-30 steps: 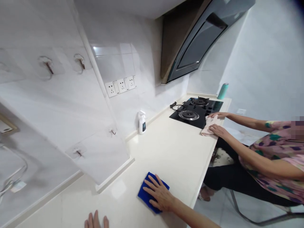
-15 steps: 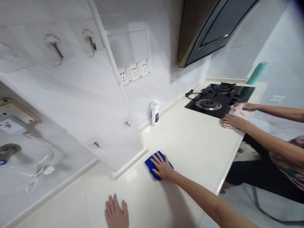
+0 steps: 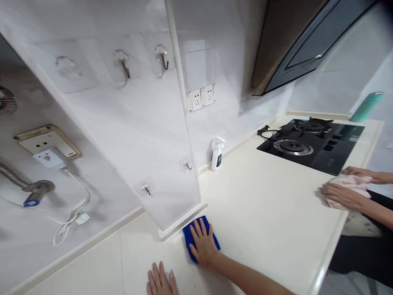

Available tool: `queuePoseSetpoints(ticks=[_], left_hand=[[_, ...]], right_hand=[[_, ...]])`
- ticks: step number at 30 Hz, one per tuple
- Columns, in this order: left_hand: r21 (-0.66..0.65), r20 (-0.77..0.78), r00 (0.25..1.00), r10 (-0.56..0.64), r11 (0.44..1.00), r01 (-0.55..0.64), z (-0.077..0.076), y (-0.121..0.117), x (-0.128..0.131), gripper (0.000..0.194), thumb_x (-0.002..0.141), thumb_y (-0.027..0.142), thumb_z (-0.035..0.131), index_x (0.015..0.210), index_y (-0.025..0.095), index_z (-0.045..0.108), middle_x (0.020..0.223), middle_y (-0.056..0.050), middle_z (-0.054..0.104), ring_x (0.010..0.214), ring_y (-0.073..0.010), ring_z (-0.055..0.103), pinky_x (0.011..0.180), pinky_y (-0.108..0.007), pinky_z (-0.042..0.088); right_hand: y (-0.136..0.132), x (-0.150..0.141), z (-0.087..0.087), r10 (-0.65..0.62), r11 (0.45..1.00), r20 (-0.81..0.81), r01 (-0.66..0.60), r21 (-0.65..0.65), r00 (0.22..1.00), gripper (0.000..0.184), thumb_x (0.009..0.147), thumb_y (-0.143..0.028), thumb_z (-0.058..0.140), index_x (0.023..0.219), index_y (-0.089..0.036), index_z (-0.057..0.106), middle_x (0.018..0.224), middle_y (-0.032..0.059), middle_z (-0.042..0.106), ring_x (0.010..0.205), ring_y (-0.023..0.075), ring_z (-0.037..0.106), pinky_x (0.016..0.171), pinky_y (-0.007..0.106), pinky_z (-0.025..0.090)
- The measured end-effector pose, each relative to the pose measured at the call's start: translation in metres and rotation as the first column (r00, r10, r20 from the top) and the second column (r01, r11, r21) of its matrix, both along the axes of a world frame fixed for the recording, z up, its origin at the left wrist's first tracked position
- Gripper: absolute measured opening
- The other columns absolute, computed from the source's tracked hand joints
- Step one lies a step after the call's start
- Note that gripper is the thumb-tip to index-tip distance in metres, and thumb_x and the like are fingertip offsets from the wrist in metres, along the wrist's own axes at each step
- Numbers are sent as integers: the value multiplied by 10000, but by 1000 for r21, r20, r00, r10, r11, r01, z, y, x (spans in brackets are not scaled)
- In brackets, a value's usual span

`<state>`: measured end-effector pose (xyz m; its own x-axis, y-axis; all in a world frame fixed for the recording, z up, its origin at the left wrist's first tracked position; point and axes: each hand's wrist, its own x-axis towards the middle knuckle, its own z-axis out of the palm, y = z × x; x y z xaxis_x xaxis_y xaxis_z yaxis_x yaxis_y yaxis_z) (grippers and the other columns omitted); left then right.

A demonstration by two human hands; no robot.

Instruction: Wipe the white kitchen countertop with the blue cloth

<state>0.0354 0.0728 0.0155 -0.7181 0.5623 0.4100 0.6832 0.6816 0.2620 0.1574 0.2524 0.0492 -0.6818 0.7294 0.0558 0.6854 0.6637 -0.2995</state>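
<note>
My right hand [image 3: 204, 243] lies flat with spread fingers on a folded blue cloth [image 3: 189, 234], pressing it to the cream countertop [image 3: 254, 229]. The cloth sits close beside the base of the white wall corner [image 3: 184, 223]. At the bottom edge of the view, my left hand [image 3: 161, 282] rests on the counter with its fingers stretched out and nothing in it; its lower part is cut off.
A white spray bottle [image 3: 217, 155] stands by the wall. Further back is a black gas hob [image 3: 319, 149] with a green flask [image 3: 367, 107] behind it. At the right, another person's hands [image 3: 346, 196] hold a pale pink cloth [image 3: 353, 183] at the counter's edge.
My right hand and the blue cloth have moved nearer the wall corner's base. The view has turned left. The other person's hands and pink cloth have moved off the hob's edge along the counter.
</note>
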Motion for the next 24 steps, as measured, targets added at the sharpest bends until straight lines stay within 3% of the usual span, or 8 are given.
queuePoseSetpoints(ticks=[5, 9, 11, 13, 15, 19, 22, 24], left_hand=[[48, 111, 993, -28, 999, 23, -4, -5, -5, 595, 935, 396, 278, 1458, 137, 389, 1546, -160, 413, 1474, -301, 293, 1175, -560, 326], [152, 173, 983, -57, 988, 31, -3, -14, -12, 623, 938, 378, 279, 1494, 98, 291, 1570, -189, 361, 1479, -275, 287, 1191, -511, 333], [179, 199, 978, -64, 983, 28, 0, -17, -12, 627, 933, 378, 291, 1492, 94, 296, 1561, -195, 375, 1489, -282, 258, 1205, -532, 305], [200, 214, 974, -70, 979, 27, 6, -17, -9, 603, 935, 370, 279, 1474, 106, 343, 1544, -182, 411, 1500, -280, 226, 1216, -560, 267], [223, 219, 966, -135, 971, 85, 14, -10, -3, 576, 942, 356, 257, 1453, 124, 384, 1548, -157, 415, 1508, -254, 205, 1231, -543, 244], [171, 278, 898, -342, 937, 304, 31, 29, 12, 540, 944, 336, 280, 1443, 174, 411, 1578, -115, 376, 1488, -218, 266, 1213, -449, 320], [97, 292, 862, -413, 910, 403, 36, 69, 21, 523, 916, 375, 420, 1412, 216, 462, 1562, -132, 396, 1460, -259, 324, 1185, -468, 349], [84, 281, 851, -444, 894, 440, 37, 91, 26, 582, 871, 439, 536, 1408, 230, 455, 1566, -137, 380, 1449, -305, 328, 1196, -565, 287]], right_hand=[[-51, -55, 4, 203, 979, -25, -203, -12, 979, 764, 905, -523, 425, 1532, -115, 265, 1599, 206, 59, 1449, 474, -40, 1042, 812, -18], [-44, -48, 19, 366, 903, -179, -395, -169, 913, 742, 859, -538, 512, 1503, -205, 358, 1595, 161, 193, 1459, 437, 114, 1097, 754, 113], [-30, -19, 15, 308, 900, -346, -390, -197, 886, 619, 906, -458, 445, 1484, -244, 396, 1555, 116, 336, 1437, 327, 286, 1143, 612, 264], [-17, 24, 2, 137, 958, -463, -235, -162, 876, 540, 946, -350, 330, 1453, -201, 445, 1486, 130, 450, 1376, 252, 414, 1128, 493, 367], [-9, 77, -17, 30, 994, -484, -76, -76, 874, 509, 947, -271, 283, 1394, -201, 516, 1428, 129, 519, 1329, 231, 475, 1107, 477, 405], [-3, 179, -51, 51, 988, -413, 14, 154, 909, 510, 898, -164, 347, 1360, -249, 548, 1386, 93, 565, 1339, 233, 466, 1128, 532, 370], [-4, 227, -62, 37, 957, -401, 83, 277, 916, 518, 892, -143, 385, 1377, -258, 527, 1380, 84, 571, 1349, 228, 453, 1121, 508, 395], [-7, 242, -61, 21, 949, -391, 105, 298, 920, 518, 896, -141, 399, 1386, -262, 515, 1396, 77, 559, 1353, 221, 447, 1118, 481, 415]])
